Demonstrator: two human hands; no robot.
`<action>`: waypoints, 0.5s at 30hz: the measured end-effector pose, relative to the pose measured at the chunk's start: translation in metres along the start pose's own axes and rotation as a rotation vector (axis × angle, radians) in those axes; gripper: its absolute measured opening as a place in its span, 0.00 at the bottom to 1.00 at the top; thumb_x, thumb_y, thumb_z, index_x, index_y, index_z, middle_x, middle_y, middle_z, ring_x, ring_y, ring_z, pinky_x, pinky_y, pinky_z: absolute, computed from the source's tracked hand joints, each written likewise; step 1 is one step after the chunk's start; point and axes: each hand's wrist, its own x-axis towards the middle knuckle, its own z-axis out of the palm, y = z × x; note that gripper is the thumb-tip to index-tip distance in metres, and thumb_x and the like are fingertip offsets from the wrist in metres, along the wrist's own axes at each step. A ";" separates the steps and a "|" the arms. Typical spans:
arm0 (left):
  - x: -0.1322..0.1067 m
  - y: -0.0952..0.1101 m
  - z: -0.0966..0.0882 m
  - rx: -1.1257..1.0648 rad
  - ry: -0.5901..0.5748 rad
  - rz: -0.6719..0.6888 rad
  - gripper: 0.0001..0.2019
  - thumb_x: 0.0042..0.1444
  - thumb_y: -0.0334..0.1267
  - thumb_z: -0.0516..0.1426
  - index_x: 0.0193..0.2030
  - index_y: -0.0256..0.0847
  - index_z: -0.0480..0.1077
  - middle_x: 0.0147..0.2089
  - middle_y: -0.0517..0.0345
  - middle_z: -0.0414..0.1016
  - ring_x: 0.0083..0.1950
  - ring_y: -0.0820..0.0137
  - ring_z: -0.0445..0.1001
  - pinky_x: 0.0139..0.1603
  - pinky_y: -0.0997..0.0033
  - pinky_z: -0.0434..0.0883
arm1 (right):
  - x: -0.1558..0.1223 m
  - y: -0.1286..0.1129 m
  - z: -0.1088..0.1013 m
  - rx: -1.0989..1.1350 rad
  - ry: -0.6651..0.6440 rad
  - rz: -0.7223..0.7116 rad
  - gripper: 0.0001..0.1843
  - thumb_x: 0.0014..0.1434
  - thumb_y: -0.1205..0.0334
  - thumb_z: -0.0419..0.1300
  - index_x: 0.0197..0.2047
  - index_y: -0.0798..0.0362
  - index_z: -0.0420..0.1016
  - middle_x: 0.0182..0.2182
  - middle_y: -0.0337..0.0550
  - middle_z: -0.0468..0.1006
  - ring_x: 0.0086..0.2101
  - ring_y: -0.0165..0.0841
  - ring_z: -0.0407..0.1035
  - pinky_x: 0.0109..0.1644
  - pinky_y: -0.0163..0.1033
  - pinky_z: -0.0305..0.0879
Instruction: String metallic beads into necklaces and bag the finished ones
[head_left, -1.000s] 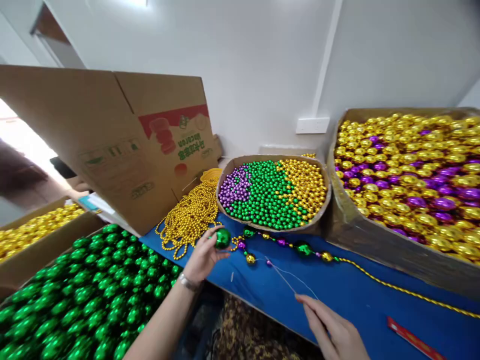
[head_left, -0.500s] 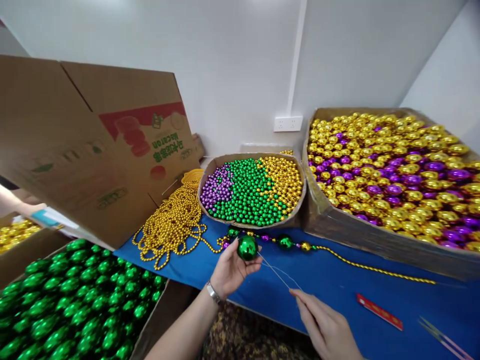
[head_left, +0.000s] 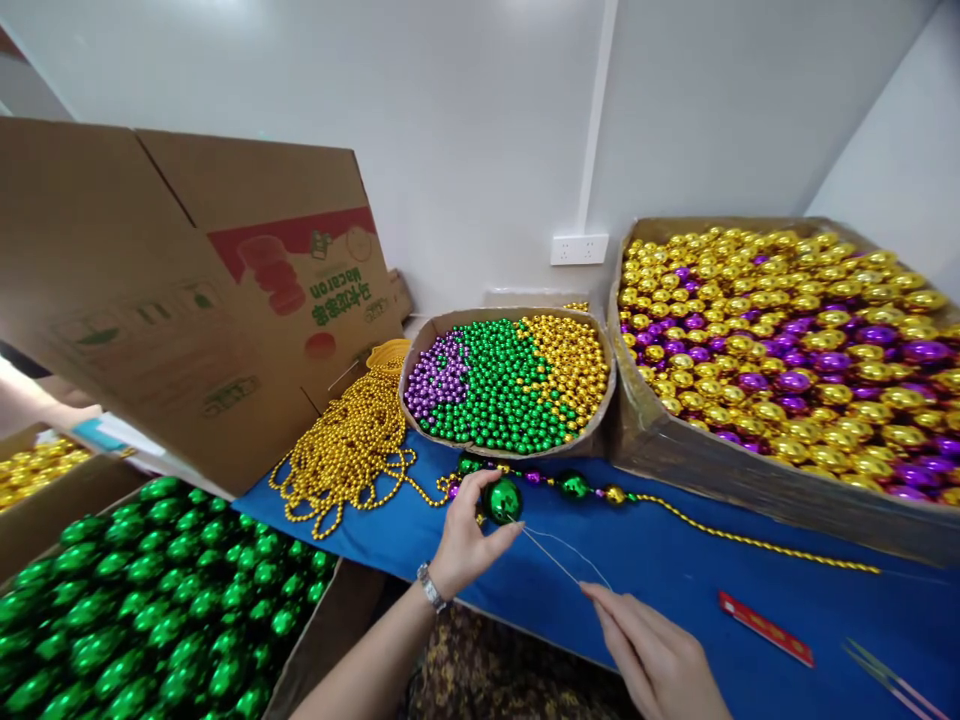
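Observation:
My left hand (head_left: 465,540) is closed on a large shiny green ball (head_left: 502,499) just above the blue table (head_left: 675,580). A thin white thread (head_left: 559,560) runs from the ball to my right hand (head_left: 652,655), whose fingers pinch its end near the table's front edge. Behind the ball lies a partly strung strand (head_left: 592,490) of green, purple and gold beads that trails right as a thin gold chain.
A round cardboard tray (head_left: 510,385) holds small purple, green and gold beads. A box of gold and purple balls (head_left: 787,340) is at right, a box of green balls (head_left: 150,610) at left. Gold bead strands (head_left: 352,450) are piled by an open carton (head_left: 195,290). A red strip (head_left: 765,628) lies at right.
My left hand brought the green ball from the left edge of the table toward the thread and strand. The camera view shifted right. My right hand kept its pinch on the thread.

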 end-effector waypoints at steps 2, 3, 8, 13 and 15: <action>0.000 0.001 0.000 0.107 0.016 0.070 0.27 0.47 0.38 0.62 0.55 0.43 0.62 0.53 0.50 0.65 0.56 0.60 0.63 0.56 0.57 0.63 | 0.000 0.000 0.002 -0.026 0.004 -0.028 0.15 0.63 0.66 0.48 0.50 0.52 0.71 0.38 0.42 0.80 0.35 0.32 0.76 0.41 0.34 0.72; 0.000 0.002 0.000 0.144 0.018 0.090 0.27 0.47 0.38 0.62 0.55 0.44 0.61 0.53 0.49 0.65 0.56 0.60 0.63 0.56 0.56 0.63 | 0.000 0.001 0.002 -0.046 0.007 -0.039 0.16 0.63 0.67 0.47 0.50 0.52 0.71 0.37 0.42 0.80 0.34 0.31 0.76 0.40 0.34 0.72; 0.000 0.002 0.000 0.252 0.018 0.117 0.28 0.48 0.38 0.61 0.57 0.43 0.60 0.54 0.48 0.63 0.57 0.59 0.61 0.57 0.56 0.63 | 0.000 0.001 0.000 -0.143 0.009 -0.077 0.16 0.64 0.67 0.46 0.49 0.53 0.71 0.35 0.42 0.80 0.33 0.32 0.76 0.34 0.33 0.71; -0.001 -0.001 0.000 0.323 0.032 0.129 0.30 0.49 0.38 0.60 0.59 0.42 0.58 0.54 0.47 0.62 0.56 0.58 0.61 0.56 0.55 0.63 | 0.000 0.000 -0.004 -0.161 -0.012 -0.097 0.16 0.64 0.67 0.46 0.51 0.55 0.69 0.35 0.43 0.80 0.32 0.31 0.75 0.34 0.33 0.69; -0.001 -0.001 0.000 0.360 0.040 0.149 0.31 0.49 0.37 0.60 0.60 0.41 0.57 0.54 0.46 0.62 0.56 0.58 0.61 0.55 0.55 0.64 | 0.000 0.000 -0.004 -0.196 -0.007 -0.106 0.16 0.65 0.67 0.45 0.51 0.55 0.70 0.35 0.43 0.80 0.32 0.31 0.75 0.34 0.33 0.69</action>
